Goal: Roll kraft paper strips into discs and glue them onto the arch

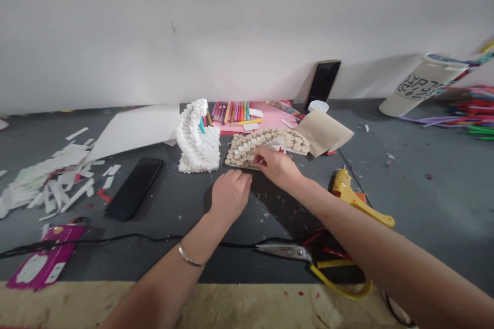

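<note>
A flat craft piece [252, 140] covered in small beige paper rolls lies at the middle of the table, with a white strip among the rolls. My right hand [278, 165] is at its front edge, thumb and fingers pinched together over the rolls; whatever is between the fingertips is too small to make out. Just left of it, my left hand [231, 193] rests in front of the piece with its fingers curled and closed, and their grip is hidden. Beside the piece on the left stands a white, rough-textured curved model [197, 139] with a bit of teal at its opening.
Scissors [287, 252] with yellow handles and a yellow glue gun [351, 195] lie near my right forearm. A black cable [135, 237] crosses the front. A black phone [135, 187], paper strips [57, 180], markers [235, 112], brown paper [324, 131] and a white cup [420, 85] surround the work.
</note>
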